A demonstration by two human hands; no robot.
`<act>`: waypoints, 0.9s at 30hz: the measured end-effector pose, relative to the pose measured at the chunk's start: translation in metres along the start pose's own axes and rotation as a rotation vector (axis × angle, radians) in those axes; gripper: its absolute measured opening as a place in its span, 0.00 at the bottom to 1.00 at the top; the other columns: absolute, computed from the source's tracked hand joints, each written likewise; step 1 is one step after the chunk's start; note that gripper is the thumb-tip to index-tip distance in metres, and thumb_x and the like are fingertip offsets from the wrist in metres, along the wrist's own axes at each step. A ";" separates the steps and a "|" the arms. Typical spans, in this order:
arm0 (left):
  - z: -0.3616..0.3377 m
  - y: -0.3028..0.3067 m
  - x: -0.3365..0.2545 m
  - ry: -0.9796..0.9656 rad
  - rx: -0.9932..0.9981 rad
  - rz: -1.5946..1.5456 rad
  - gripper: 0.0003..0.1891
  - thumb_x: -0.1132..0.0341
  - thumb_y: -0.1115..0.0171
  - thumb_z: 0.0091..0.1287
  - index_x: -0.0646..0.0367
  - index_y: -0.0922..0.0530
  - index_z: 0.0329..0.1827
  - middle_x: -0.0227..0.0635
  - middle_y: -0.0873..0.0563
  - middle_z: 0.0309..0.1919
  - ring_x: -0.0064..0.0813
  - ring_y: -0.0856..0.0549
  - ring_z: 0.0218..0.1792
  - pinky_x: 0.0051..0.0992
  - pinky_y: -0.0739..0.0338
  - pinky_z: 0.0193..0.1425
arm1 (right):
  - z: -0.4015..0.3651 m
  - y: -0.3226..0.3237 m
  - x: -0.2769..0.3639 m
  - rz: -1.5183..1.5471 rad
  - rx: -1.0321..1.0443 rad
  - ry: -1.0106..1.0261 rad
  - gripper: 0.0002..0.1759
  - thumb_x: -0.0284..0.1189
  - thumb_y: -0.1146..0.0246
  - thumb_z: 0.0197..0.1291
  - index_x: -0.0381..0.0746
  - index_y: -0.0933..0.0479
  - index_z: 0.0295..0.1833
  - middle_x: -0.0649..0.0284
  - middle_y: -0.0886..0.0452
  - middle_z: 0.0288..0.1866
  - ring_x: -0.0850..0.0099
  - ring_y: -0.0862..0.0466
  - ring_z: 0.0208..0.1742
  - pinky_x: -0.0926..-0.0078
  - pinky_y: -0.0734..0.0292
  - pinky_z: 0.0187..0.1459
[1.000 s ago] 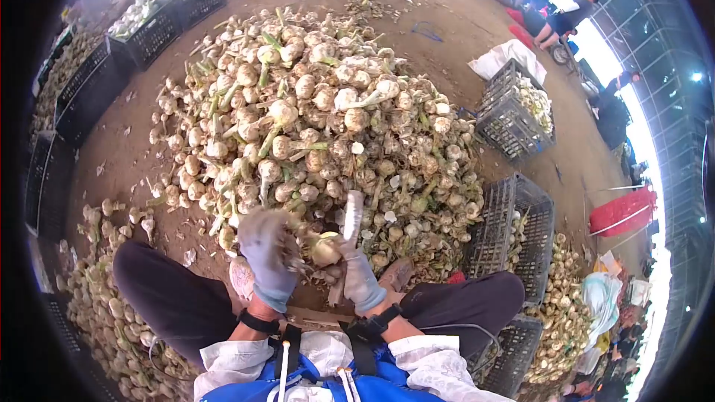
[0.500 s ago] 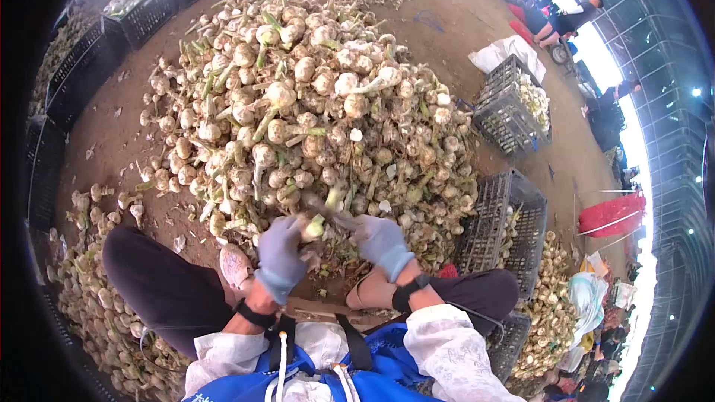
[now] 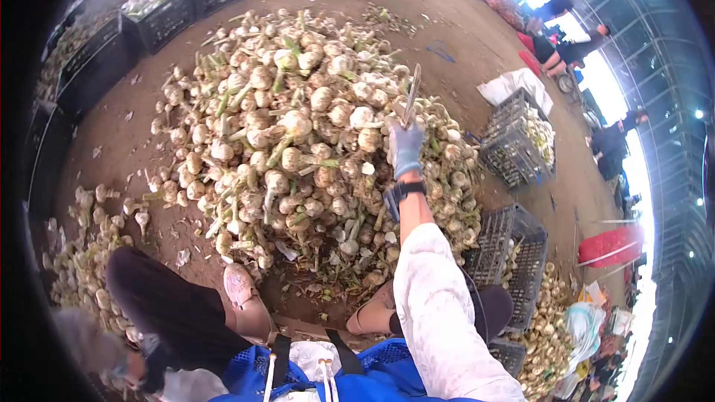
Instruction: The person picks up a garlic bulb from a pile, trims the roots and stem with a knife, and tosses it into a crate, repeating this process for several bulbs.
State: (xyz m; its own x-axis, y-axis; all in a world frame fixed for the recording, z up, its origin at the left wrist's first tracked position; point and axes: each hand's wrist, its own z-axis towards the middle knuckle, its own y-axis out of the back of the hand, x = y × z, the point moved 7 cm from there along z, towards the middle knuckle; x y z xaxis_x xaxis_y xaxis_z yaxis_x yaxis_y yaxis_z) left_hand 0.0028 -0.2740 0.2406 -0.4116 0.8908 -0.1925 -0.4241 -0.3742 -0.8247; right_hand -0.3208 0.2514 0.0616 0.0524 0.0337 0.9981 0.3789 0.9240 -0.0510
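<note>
My right hand, in a grey-blue glove, is stretched out over the far right part of a big heap of garlic bulbs. It is closed round a knife whose narrow, dull blade points up and away from me. The fingers are partly hidden by the back of the hand, just above the bulbs. At the lower left, my left hand is smeared by motion over a smaller spread of garlic bulbs. Whether it holds anything does not show.
Black crates line the left side, some filled with garlic. Grey crates stand on the right, beside more loose garlic. A red sack lies farther right. Several people are in the background. My feet are at the heap's near edge.
Both hands were together at the heap's near edge, with a garlic bulb in the left and the knife in the right. The left has swung down-left; the right has reached forward.
</note>
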 end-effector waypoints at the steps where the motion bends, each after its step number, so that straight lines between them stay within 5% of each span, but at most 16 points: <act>1: -0.006 0.010 0.033 0.088 -0.040 -0.127 0.10 0.64 0.48 0.68 0.57 0.26 0.48 0.28 0.22 0.33 0.23 0.23 0.33 0.25 0.26 0.35 | 0.012 -0.011 -0.007 0.047 -0.080 -0.022 0.10 0.19 0.40 0.51 0.37 0.22 0.40 0.71 0.28 0.18 0.83 0.34 0.12 0.81 0.44 0.13; 4: -0.025 0.069 0.145 0.363 -0.501 0.071 0.10 0.63 0.48 0.69 0.59 0.24 0.46 0.29 0.20 0.33 0.24 0.22 0.34 0.26 0.25 0.37 | 0.015 -0.024 -0.003 0.019 -0.074 -0.064 0.09 0.17 0.41 0.49 0.37 0.23 0.37 0.73 0.30 0.16 0.83 0.34 0.12 0.82 0.44 0.13; 5: -0.027 0.073 0.182 0.472 -0.473 0.590 0.12 0.62 0.49 0.69 0.59 0.25 0.50 0.33 0.20 0.38 0.27 0.21 0.39 0.28 0.24 0.41 | 0.021 -0.023 -0.007 -0.019 0.019 -0.029 0.07 0.19 0.41 0.51 0.37 0.22 0.37 0.72 0.29 0.17 0.81 0.31 0.13 0.82 0.40 0.12; 8: -0.081 0.129 0.292 0.928 -0.577 0.199 0.24 0.47 0.44 0.64 0.57 0.25 0.53 0.39 0.21 0.49 0.36 0.22 0.50 0.36 0.28 0.51 | -0.059 -0.048 0.049 -0.273 0.284 0.012 0.07 0.20 0.41 0.53 0.36 0.22 0.39 0.62 0.20 0.29 0.77 0.22 0.22 0.80 0.27 0.21; 10: -0.102 0.135 0.328 0.971 -0.548 0.201 0.37 0.41 0.49 0.65 0.66 0.39 0.64 0.50 0.29 0.60 0.47 0.29 0.60 0.47 0.38 0.63 | -0.129 -0.055 0.072 -0.594 0.339 0.532 0.04 0.21 0.42 0.54 0.37 0.23 0.36 0.60 0.20 0.33 0.75 0.22 0.25 0.76 0.24 0.26; 11: -0.105 0.128 0.342 0.995 -0.532 0.028 0.34 0.45 0.48 0.66 0.65 0.38 0.64 0.49 0.28 0.58 0.46 0.28 0.59 0.47 0.37 0.64 | -0.172 -0.060 0.083 -0.457 0.466 0.186 0.02 0.23 0.42 0.55 0.39 0.24 0.35 0.63 0.20 0.36 0.74 0.22 0.30 0.73 0.24 0.32; 13: -0.108 0.112 0.352 1.011 -0.524 -0.145 0.31 0.48 0.47 0.67 0.64 0.37 0.63 0.48 0.27 0.57 0.46 0.27 0.58 0.46 0.36 0.64 | -0.237 -0.055 0.073 -0.425 0.626 0.587 0.05 0.19 0.43 0.48 0.39 0.27 0.33 0.61 0.22 0.33 0.68 0.20 0.37 0.72 0.25 0.36; 14: -0.108 0.104 0.346 0.985 -0.534 -0.118 0.23 0.59 0.47 0.67 0.62 0.34 0.60 0.43 0.24 0.53 0.38 0.24 0.53 0.38 0.30 0.59 | -0.268 -0.054 0.064 -0.463 0.663 0.697 0.10 0.18 0.44 0.44 0.40 0.26 0.35 0.59 0.23 0.35 0.62 0.20 0.37 0.68 0.26 0.36; 16: -0.135 0.140 0.359 0.977 -0.599 -0.196 0.13 0.74 0.49 0.66 0.62 0.29 0.54 0.37 0.21 0.45 0.26 0.20 0.45 0.25 0.22 0.48 | -0.304 -0.050 0.038 -0.668 0.887 0.444 0.14 0.18 0.41 0.42 0.40 0.24 0.38 0.56 0.21 0.34 0.57 0.19 0.39 0.66 0.24 0.38; 18: -0.118 0.139 0.340 0.953 -0.211 0.542 0.13 0.78 0.53 0.65 0.62 0.28 0.52 0.38 0.20 0.42 0.26 0.20 0.44 0.25 0.23 0.46 | -0.302 -0.029 0.038 -0.452 0.659 0.443 0.13 0.22 0.38 0.43 0.42 0.25 0.38 0.59 0.25 0.29 0.58 0.21 0.30 0.64 0.26 0.31; 21: -0.122 0.136 0.332 0.695 0.082 1.014 0.15 0.80 0.50 0.60 0.63 0.27 0.51 0.40 0.19 0.43 0.31 0.20 0.45 0.27 0.24 0.47 | -0.274 -0.012 0.061 -1.005 0.521 0.552 0.14 0.25 0.36 0.43 0.43 0.26 0.40 0.58 0.24 0.28 0.57 0.21 0.25 0.62 0.26 0.27; 27: -0.130 0.118 0.335 0.721 0.210 1.358 0.25 0.83 0.47 0.49 0.65 0.28 0.55 0.41 0.19 0.46 0.38 0.21 0.49 0.31 0.27 0.54 | -0.277 -0.019 0.061 -1.251 0.632 0.626 0.09 0.28 0.38 0.46 0.40 0.29 0.33 0.58 0.24 0.25 0.59 0.20 0.24 0.63 0.27 0.23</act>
State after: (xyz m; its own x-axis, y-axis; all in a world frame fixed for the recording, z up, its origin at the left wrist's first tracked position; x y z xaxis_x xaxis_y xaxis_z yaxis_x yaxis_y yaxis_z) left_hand -0.0803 0.0137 0.0102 -0.1313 -0.2282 -0.9647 -0.1944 -0.9483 0.2507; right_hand -0.0686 0.1305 0.1131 0.4391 -0.8745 0.2063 0.0410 0.2489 0.9677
